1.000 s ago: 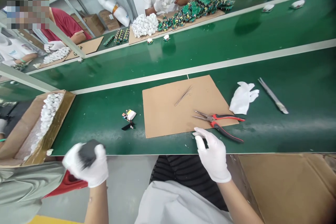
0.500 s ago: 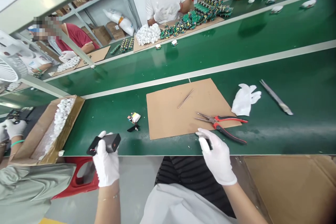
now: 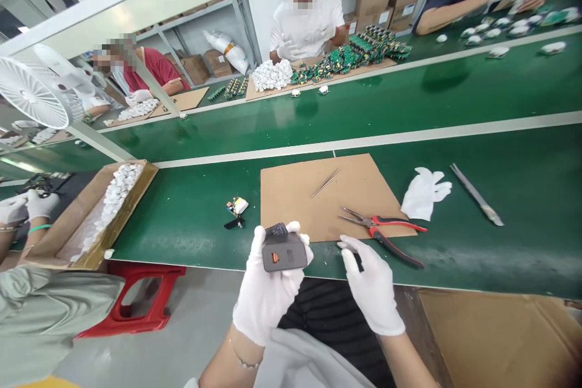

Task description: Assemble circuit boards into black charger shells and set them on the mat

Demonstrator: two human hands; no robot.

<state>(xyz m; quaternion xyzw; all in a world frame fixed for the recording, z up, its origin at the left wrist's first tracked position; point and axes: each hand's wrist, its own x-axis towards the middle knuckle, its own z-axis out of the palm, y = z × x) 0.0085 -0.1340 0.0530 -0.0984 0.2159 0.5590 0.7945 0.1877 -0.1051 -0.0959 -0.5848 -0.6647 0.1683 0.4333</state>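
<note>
Left hand (image 3: 268, 291), gloved, closed around a dark grey charger block (image 3: 284, 250) — fingers wrapped behind, thumb along the near side, port face turned up toward the camera. Block held above the near edge of the green bench (image 3: 182, 218), just short of the cardboard mat (image 3: 291, 194). Right hand (image 3: 373, 291), gloved, fingers loosely curled and holding nothing, hovering just beside the red-handled pliers (image 3: 386, 231). Tweezers (image 3: 325, 182) lying further up the mat; spare white glove (image 3: 425, 193) and metal file (image 3: 476, 194) off to the right. Judged rigid, compact, fairly light; smooth casing likely slippery under glove fabric — best gripped across the flat sides, clear of the port face.
</note>
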